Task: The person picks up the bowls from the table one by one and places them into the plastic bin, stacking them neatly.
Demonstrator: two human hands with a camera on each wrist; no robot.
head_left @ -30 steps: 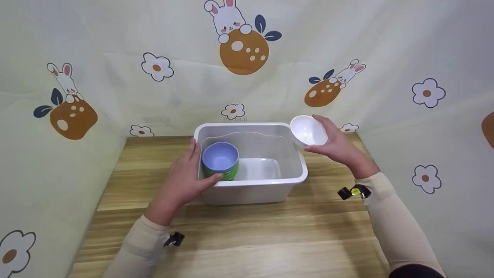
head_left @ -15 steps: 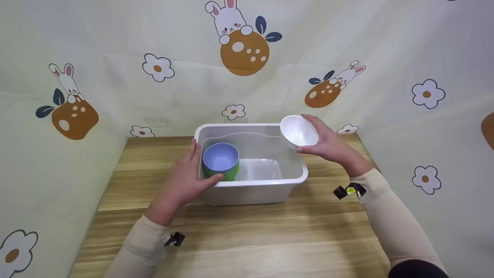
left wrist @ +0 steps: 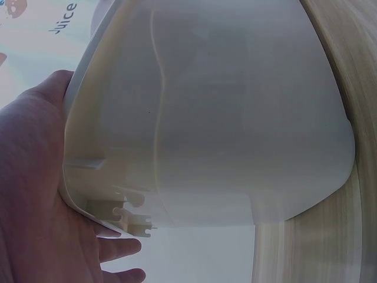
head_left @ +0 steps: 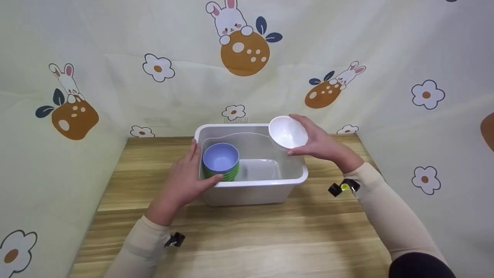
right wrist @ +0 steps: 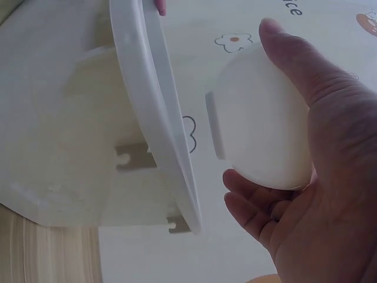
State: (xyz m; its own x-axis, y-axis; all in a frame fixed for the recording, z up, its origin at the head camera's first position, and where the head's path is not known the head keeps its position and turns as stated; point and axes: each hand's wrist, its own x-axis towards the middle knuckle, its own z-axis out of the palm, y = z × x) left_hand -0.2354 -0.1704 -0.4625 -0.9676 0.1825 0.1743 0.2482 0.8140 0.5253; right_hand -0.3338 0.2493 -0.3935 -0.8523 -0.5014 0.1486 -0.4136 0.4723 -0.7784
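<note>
My right hand [head_left: 317, 139] holds a small white bowl [head_left: 287, 132] by its side, thumb on one edge and fingers on the other. The bowl tilts, its hollow facing me, above the right part of a white plastic bin [head_left: 254, 183]. In the right wrist view the bowl's foot ring [right wrist: 214, 125] points toward the bin's rim. My left hand [head_left: 185, 175] rests on the bin's front left corner, thumb lying across the front rim and fingers straight along the left side. Inside, at the left, stands a stack with a blue bowl [head_left: 220, 157] on top of green bowls [head_left: 230, 176].
The bin stands on a wood-grain table [head_left: 247, 239]. Pale cloth [head_left: 185, 96] printed with rabbits, oranges and flowers hangs behind and at both sides. Right of the stack, the bare bin floor [head_left: 259, 169] shows.
My right hand has moved left with the white bowl, from beside the bin's right rim to over its inside. My left hand, the bin and the stack have stayed put.
</note>
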